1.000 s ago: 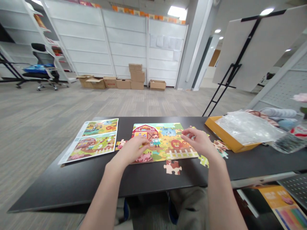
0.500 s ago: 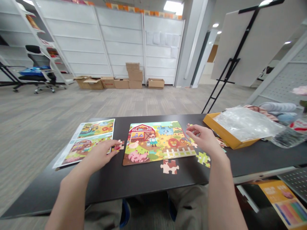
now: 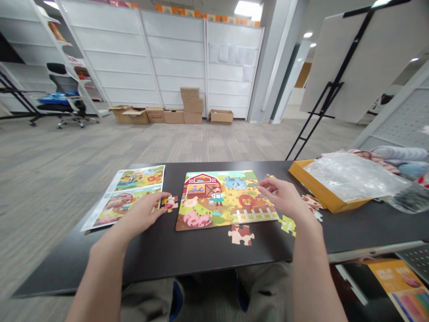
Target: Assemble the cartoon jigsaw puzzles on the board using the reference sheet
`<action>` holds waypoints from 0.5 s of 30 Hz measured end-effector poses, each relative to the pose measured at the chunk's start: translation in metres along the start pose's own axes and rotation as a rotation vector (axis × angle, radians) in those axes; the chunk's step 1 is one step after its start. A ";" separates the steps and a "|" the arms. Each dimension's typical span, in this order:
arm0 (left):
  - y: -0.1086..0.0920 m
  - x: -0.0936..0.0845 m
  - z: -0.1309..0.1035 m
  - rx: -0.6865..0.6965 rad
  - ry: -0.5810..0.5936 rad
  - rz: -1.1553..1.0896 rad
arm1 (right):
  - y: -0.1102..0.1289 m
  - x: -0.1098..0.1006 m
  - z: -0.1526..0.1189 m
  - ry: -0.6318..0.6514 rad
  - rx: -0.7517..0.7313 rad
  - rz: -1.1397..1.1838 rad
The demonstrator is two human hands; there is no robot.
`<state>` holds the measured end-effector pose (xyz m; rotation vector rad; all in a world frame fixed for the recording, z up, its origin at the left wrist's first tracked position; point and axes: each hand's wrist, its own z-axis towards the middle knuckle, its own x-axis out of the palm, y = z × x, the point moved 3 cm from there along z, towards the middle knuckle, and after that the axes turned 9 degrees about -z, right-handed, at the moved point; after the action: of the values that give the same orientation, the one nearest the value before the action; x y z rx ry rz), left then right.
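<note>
Left hand (image 3: 144, 213) is at the loose puzzle piece (image 3: 172, 203) between the printed sheet (image 3: 129, 200) and the farm puzzle (image 3: 226, 203); fingertips at the piece's left edge, can't tell if it's gripped or just touched. Right hand (image 3: 284, 199) is over the puzzle's right edge, fingers loosely curled, thumb and fingers apart. Puzzle lies flat mid-desk (image 3: 150, 257), barn side left, fence at lower right. Brown-patched piece (image 3: 241, 235) just below its near edge; green piece (image 3: 288, 225) near its lower right corner. Yellow box (image 3: 314, 191) further right, clear plastic bag (image 3: 351, 174) in it, spilling over the right side.
</note>
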<state>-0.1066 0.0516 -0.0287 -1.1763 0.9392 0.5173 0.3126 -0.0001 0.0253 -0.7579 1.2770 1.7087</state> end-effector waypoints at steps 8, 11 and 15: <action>0.003 0.001 -0.002 0.001 -0.129 -0.008 | 0.003 0.010 0.001 -0.002 -0.042 -0.009; -0.001 -0.002 -0.002 0.025 -0.219 -0.010 | 0.005 0.013 0.001 0.011 -0.041 0.006; -0.026 0.002 0.002 0.118 -0.268 -0.018 | 0.009 0.015 0.002 0.032 -0.025 -0.006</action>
<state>-0.0846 0.0445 -0.0161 -0.9807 0.7177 0.5811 0.2976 0.0050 0.0169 -0.8066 1.2760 1.7171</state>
